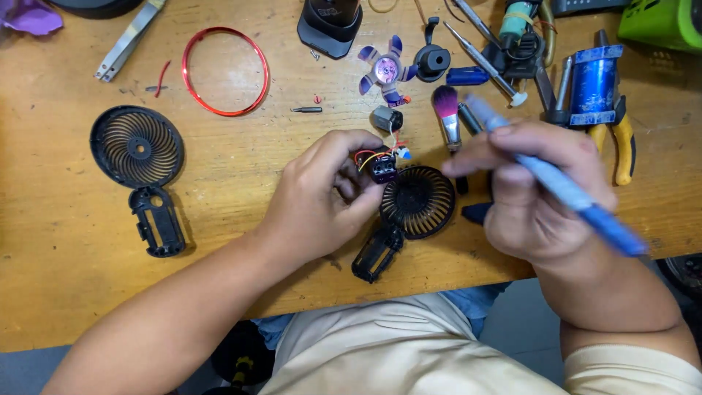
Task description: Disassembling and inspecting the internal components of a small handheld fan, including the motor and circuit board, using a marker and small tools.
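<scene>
L hand point(322, 194) pinches circuit board point(382, 165); R hand point(534, 190) grips tool point(563, 186) (iron, maybe).

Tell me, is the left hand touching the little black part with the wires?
Touching. The head view shows the left hand pinching the little black part between its fingertips, with no gap, above the round black fan grille.

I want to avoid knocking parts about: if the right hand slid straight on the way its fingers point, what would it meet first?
The right hand, holding a blue tool, points left. First it would likely meet the small wired circuit part pinched in the left hand, above the black fan grille; depth is unclear.
</scene>
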